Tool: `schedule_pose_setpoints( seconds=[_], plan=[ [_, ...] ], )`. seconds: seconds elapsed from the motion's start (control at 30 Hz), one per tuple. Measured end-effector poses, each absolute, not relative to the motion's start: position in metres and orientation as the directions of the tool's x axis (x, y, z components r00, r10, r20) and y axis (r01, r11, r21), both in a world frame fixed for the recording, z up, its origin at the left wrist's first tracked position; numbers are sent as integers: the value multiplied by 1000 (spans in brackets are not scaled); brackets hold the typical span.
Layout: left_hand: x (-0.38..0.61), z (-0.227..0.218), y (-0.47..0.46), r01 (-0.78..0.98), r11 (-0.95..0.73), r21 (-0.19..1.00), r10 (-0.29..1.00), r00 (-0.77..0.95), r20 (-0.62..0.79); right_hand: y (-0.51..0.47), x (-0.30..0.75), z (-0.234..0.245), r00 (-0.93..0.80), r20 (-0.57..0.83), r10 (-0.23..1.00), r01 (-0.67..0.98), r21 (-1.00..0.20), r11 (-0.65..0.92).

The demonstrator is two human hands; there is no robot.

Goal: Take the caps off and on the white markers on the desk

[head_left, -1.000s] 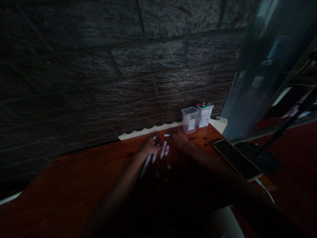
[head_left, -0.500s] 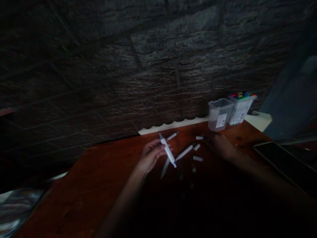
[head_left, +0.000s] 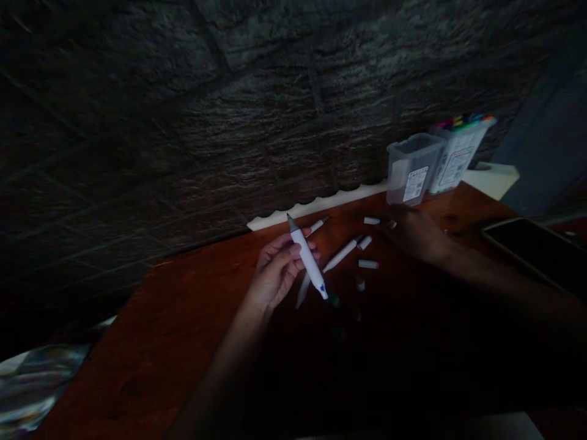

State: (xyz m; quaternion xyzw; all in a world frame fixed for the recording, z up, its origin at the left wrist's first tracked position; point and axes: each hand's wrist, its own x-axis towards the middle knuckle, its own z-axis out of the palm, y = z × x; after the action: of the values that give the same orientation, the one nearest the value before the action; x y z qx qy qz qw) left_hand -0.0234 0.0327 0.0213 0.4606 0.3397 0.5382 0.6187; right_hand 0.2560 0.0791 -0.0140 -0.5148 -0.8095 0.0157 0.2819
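My left hand (head_left: pixel 276 275) holds a white marker (head_left: pixel 307 260) with both tips bare, lifted above the wooden table (head_left: pixel 160 342). Its grey tip points up toward the wall and its blue tip points down. Under it lie two more white markers (head_left: pixel 340 255) and several loose caps (head_left: pixel 368 264). My right hand (head_left: pixel 415 232) rests palm down on the table by a white cap (head_left: pixel 371 220), just in front of an empty clear tub (head_left: pixel 413 168). Whether its fingers hold anything is hidden in the dark.
A second clear tub (head_left: pixel 458 153) full of coloured markers stands right of the empty one, both against the dark stone wall. A phone (head_left: pixel 532 247) lies face up at the right. A white scalloped strip (head_left: pixel 321 205) runs along the wall's foot.
My left hand picked one marker off the table and raised it. My right hand slid right toward the empty tub. The view swung left and closer.
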Motion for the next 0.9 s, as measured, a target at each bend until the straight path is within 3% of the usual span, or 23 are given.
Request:
schedule_pose_setpoints(
  seconds=[0.23, 0.63, 0.9],
  plan=[
    [-25, 25, 35, -442, 21, 897, 986, 160, 56, 79, 258, -15, -303, 431, 850, 822, -333, 462],
    [-25, 24, 35, -386, -18, 922, 990, 125, 71, 73, 253, -7, -322, 449, 833, 778, -375, 503],
    [-24, 24, 33, -345, -9, 938, 986, 153, 65, 70, 251, -9, -257, 476, 841, 701, -508, 501]
  ],
)
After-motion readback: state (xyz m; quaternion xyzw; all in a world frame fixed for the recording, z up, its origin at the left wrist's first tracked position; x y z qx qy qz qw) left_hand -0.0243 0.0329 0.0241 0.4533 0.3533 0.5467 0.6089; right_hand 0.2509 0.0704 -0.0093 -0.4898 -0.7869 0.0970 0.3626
